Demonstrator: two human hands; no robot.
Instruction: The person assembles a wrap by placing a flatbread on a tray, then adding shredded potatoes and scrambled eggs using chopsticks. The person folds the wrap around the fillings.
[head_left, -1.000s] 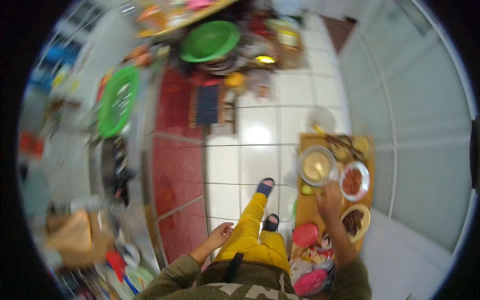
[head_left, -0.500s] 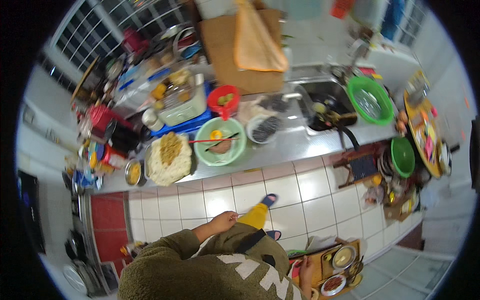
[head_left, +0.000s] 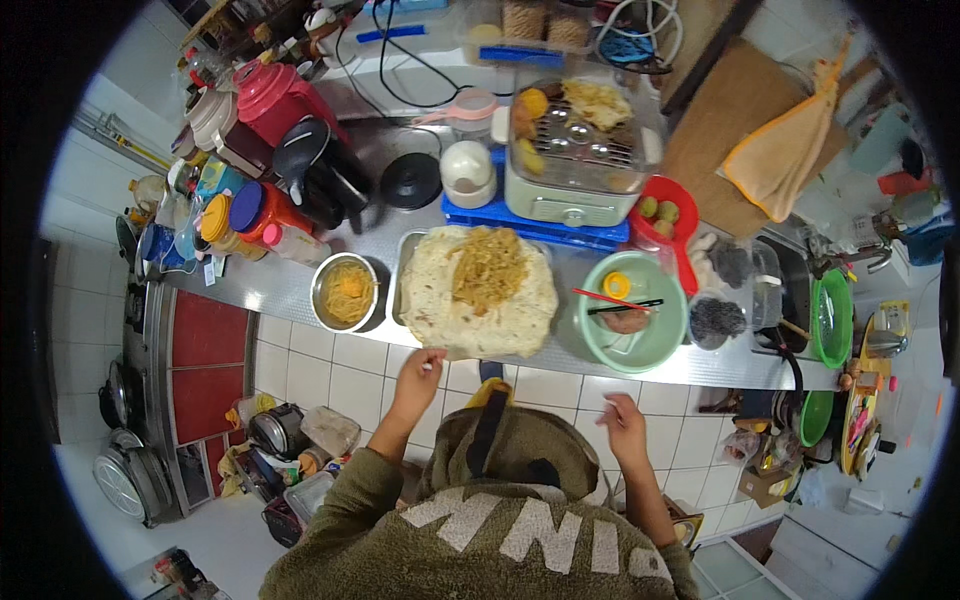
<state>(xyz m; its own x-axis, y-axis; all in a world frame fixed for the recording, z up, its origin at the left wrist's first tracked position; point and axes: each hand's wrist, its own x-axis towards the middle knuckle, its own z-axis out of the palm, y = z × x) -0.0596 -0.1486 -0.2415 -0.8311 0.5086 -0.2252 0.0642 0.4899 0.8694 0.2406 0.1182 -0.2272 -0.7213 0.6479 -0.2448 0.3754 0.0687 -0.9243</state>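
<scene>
A large flat sheet of pale dough or flatbread (head_left: 430,290) overhangs a metal tray on the steel counter, with a heap of yellow-brown shredded filling (head_left: 490,268) on its upper part. My left hand (head_left: 418,384) is just below the sheet's near edge, fingers curled together and nothing seen in them. Further right, my right hand (head_left: 625,430) hangs in front of the counter, empty, its fingers loosely apart. A steel bowl (head_left: 346,292) of similar yellow shreds stands left of the sheet. To the right, a pale green basin (head_left: 632,312) holds red and black sticks, a yellow round item and something brownish.
Behind the dough, a pale green steamer (head_left: 575,195) with a clear cover sits on a blue base. A red colander (head_left: 663,228) with green fruit is beside it. A black kettle (head_left: 318,172) and jars crowd the left; a sink (head_left: 785,275) and green basin (head_left: 832,318) are right.
The view has swung left and nearer the counter, bringing the dough in front of me. My right hand has come from the low tray of dishes to the counter's front; my left is now near the dough.
</scene>
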